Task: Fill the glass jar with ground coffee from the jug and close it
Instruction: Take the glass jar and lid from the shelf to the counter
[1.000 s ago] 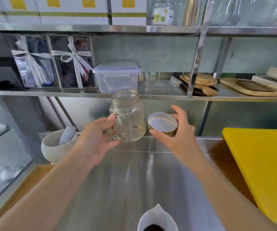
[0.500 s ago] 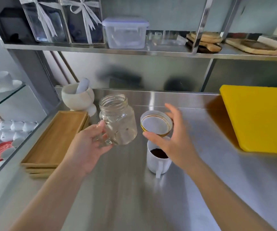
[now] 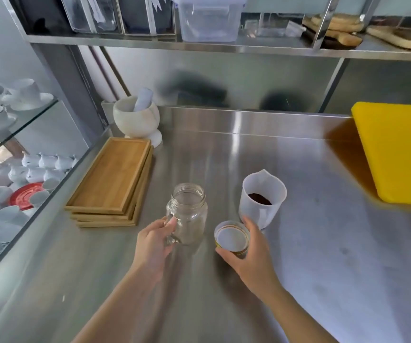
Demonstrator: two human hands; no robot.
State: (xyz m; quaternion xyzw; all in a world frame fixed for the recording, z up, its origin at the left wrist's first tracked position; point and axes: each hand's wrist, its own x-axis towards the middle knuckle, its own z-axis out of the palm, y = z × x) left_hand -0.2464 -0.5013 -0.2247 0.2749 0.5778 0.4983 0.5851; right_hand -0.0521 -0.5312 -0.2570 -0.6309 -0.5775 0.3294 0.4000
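An empty glass jar (image 3: 188, 214) with a handle stands open-mouthed on the steel counter (image 3: 323, 243). My left hand (image 3: 153, 246) grips its handle from the near side. My right hand (image 3: 247, 258) holds the jar's round lid (image 3: 231, 238) upside down, white liner up, low over the counter just right of the jar. Behind the lid stands a white plastic jug (image 3: 261, 201) with a spout, dark ground coffee (image 3: 259, 199) in its bottom.
A stack of wooden trays (image 3: 111, 181) lies left of the jar, a white mortar and pestle (image 3: 137, 117) behind it. A yellow board (image 3: 397, 152) sits at the right. A steel shelf (image 3: 224, 43) overhangs the back. White crockery fills glass shelves (image 3: 14, 169) at left.
Both hands came down from shelf height toward me. The jar now rests on the counter and the lid is lowered beside it, in front of the jug.
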